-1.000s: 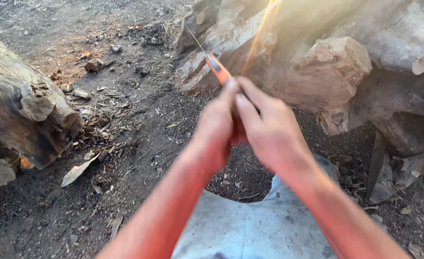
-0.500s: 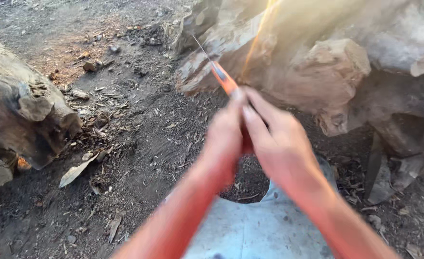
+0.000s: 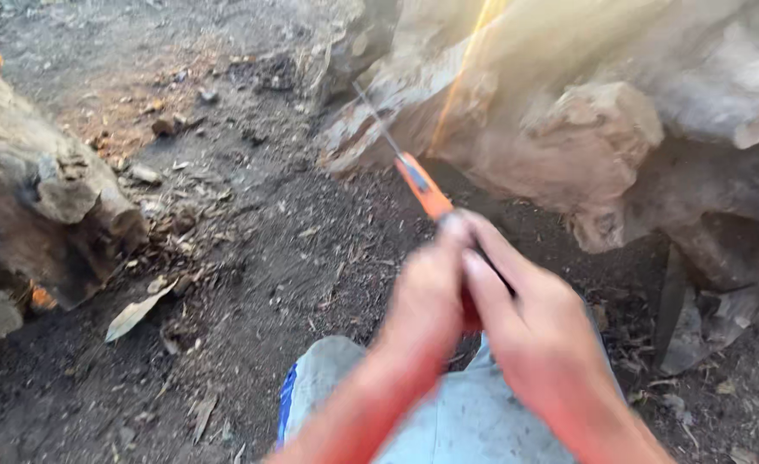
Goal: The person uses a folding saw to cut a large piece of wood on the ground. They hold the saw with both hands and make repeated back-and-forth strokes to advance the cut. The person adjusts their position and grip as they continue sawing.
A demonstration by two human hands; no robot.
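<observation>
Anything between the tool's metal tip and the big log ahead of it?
Nothing visible. Both hands, left and right, grip the orange-handled tool; its thin metal tip points at the big log with only bare dirt ground beneath. Motion blur hides whether the tip touches wood.

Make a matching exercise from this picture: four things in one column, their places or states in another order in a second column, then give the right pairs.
Things:
1. orange-handled tool with a thin metal blade
2. large pale weathered tree stump
3. dry pale leaf
4. dark rough log

Places or states:
A. lying flat on the dark soil at lower left
B. gripped between both hands
C. fills the upper right, catching sunlight
D. along the left edge of the view

Pairs: 1-B, 2-C, 3-A, 4-D
</observation>
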